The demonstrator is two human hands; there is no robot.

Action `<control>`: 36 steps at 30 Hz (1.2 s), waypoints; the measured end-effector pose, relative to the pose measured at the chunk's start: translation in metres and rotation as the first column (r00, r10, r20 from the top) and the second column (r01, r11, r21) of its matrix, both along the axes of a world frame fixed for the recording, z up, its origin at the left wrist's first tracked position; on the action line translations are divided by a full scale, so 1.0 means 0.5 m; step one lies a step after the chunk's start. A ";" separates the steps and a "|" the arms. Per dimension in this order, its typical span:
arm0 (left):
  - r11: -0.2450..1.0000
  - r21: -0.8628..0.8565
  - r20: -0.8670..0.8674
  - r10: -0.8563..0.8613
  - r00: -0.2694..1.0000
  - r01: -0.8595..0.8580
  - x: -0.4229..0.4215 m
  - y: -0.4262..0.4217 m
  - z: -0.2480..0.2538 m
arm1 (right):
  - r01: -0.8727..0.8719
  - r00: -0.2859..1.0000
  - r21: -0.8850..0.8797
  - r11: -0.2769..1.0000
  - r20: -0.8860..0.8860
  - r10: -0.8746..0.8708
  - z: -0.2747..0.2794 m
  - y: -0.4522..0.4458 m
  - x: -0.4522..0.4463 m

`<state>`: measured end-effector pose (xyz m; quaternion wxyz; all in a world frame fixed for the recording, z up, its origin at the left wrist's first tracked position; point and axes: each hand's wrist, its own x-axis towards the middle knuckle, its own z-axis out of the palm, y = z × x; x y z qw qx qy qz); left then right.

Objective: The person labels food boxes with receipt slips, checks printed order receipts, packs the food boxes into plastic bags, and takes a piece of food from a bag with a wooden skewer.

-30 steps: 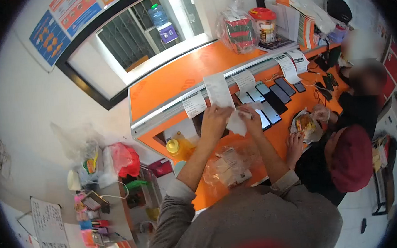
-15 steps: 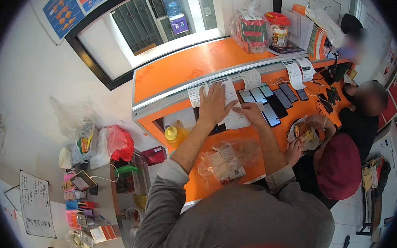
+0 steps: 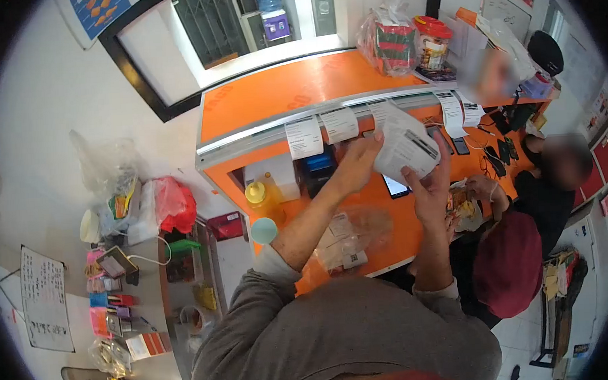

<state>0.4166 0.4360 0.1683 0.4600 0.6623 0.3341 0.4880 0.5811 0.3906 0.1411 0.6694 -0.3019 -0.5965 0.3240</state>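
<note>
Here, the printed slip (image 3: 409,144) sits between the two hands (image 3: 431,190).

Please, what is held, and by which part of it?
A printed white paper: the right hand holds its lower right, thumb in front; the left hand is at its left edge, grip unclear.

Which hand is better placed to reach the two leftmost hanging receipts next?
Probably the left hand: it is nearer those hanging receipts, its fingertips at the printed paper's left edge. The right hand is farther away, thumb across the paper's front.
</note>
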 end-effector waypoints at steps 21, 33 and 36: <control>0.783 -0.438 0.697 -0.014 0.717 0.442 -0.028 -0.091 -0.064 | 0.233 0.943 -0.027 0.972 0.249 -0.220 -0.015 -0.080 0.029; 0.893 -0.436 0.099 -0.072 0.992 0.108 -0.015 -0.180 -0.286 | -0.055 0.995 -0.532 0.845 -0.097 0.004 -0.202 -0.206 0.027; 0.859 -0.504 -0.005 -0.102 0.995 0.086 -0.015 -0.203 -0.283 | -0.038 0.999 -0.602 0.798 -0.039 0.018 -0.242 -0.213 0.024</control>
